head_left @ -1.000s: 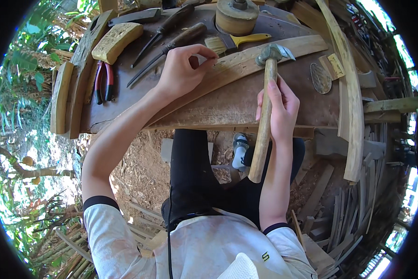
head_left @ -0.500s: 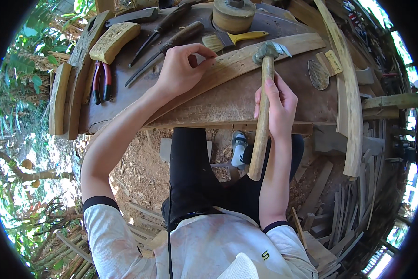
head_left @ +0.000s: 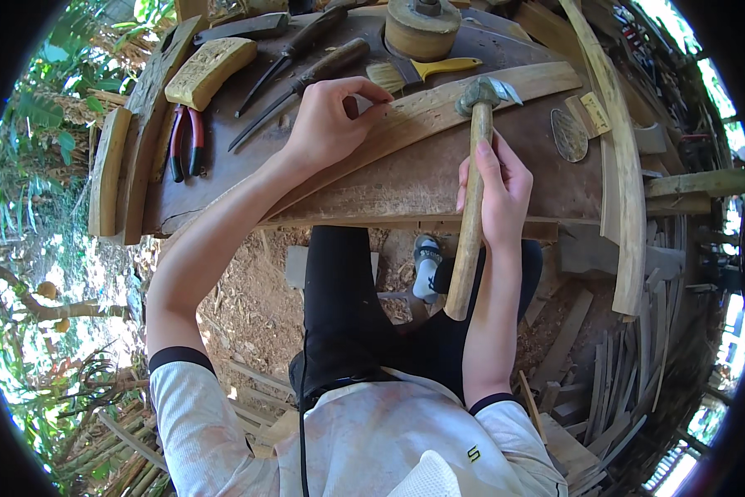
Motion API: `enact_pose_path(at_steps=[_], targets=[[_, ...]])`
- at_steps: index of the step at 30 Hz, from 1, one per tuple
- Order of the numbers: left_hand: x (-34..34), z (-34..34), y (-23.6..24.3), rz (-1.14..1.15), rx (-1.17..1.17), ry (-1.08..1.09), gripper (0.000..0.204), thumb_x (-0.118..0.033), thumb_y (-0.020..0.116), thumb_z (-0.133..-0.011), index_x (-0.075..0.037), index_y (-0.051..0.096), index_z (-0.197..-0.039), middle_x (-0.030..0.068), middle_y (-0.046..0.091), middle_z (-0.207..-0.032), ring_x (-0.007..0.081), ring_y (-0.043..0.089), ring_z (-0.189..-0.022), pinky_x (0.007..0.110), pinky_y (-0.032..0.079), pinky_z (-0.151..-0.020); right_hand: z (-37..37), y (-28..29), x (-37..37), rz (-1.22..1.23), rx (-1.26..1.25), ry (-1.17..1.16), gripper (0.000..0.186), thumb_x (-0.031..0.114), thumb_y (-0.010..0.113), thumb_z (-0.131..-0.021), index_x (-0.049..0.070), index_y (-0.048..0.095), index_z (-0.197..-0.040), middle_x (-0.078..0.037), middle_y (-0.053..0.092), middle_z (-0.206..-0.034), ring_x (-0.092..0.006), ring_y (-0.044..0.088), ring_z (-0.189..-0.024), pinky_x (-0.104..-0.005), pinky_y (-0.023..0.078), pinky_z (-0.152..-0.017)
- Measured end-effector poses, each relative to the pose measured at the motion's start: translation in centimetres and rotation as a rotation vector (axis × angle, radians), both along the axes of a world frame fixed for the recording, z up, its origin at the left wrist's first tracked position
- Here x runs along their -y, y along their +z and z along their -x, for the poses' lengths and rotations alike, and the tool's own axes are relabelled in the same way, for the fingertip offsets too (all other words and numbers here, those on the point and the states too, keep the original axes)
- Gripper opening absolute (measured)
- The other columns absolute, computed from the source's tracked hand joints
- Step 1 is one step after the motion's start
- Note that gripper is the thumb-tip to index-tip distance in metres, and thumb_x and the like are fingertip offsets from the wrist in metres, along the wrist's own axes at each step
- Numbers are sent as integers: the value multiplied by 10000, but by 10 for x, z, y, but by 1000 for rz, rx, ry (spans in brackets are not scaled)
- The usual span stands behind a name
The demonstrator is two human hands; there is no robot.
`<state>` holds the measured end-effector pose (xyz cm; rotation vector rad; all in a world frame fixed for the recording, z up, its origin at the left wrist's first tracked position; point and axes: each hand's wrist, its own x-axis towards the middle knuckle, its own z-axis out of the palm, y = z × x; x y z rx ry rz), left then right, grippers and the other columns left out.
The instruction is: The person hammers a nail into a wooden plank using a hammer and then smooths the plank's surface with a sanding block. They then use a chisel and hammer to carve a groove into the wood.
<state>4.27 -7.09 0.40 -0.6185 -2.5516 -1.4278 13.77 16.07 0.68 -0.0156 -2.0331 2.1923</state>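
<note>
My right hand (head_left: 503, 192) is closed round the wooden handle of a hammer (head_left: 472, 203). Its metal head is up, over the near edge of a long curved plank (head_left: 439, 108), and the handle's end hangs past the bench's near edge. My left hand (head_left: 337, 116) rests on the plank, thumb and forefinger pinched together at its far edge. Whatever lies between those fingertips is too small to make out. Just beyond the left hand is a paintbrush (head_left: 429, 69) with a yellow handle. Beside that hand lies a file-like tool (head_left: 294, 93) with a wooden grip.
The brown bench (head_left: 546, 178) also bears red-handled pliers (head_left: 187, 145), a wooden block (head_left: 211, 73), a round wooden piece (head_left: 422, 31) and an oval disc (head_left: 569, 135). A long wooden strip (head_left: 625, 174) crosses its right side. Wood offcuts (head_left: 617, 373) are heaped at lower right.
The whole view has shifted slightly, with the bench things a little to the right. Both hands keep their grips, and the hammer stays nearly in place.
</note>
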Motion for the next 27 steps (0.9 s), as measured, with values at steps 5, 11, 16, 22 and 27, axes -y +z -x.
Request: enact_pose_path(at_steps=[5,11,16,22,27], targets=[[0,1,-2,9,-19,1,119,-79,773,-897,-65,798,-1013,-21,752,-803,15,444,-543,238,371,-507,0,0,0,6,7,11,423,252,574,-1093,-34,596,-1403,-18,594,-699,-72,548,-516,-243,472,-467],[1,0,-2,5,-22,-16,168,-69,770,-896,-74,789,-1063,-20,749,-823,17,439,-542,237,372,-506,-1,1,-1,33,-19,22,430,256,578,-1091,-39,593,-1403,-22,596,-700,-78,551,-512,-244,470,-466],[-1,-1,-1,-66,22,-55,335,-51,767,-887,-93,738,-1219,-24,749,-860,11,431,-545,231,369,-502,-7,9,6,78,-33,49,437,249,578,-1088,-47,585,-1408,-36,601,-704,-84,553,-506,-238,464,-465],[0,-1,-1,-65,-8,-77,452,-33,776,-859,-68,687,-1301,-15,758,-868,16,444,-542,229,385,-508,-15,39,38,69,-67,134,468,283,564,-1085,-75,574,-1387,-71,602,-710,-93,540,-486,-226,423,-443],[-1,-3,1,-64,-21,-31,653,-47,789,-814,-85,577,-1431,73,786,-894,148,590,-534,306,496,-550,-14,49,54,79,-68,186,477,262,587,-1077,-69,562,-1420,-65,604,-704,-91,536,-477,-230,426,-444]])
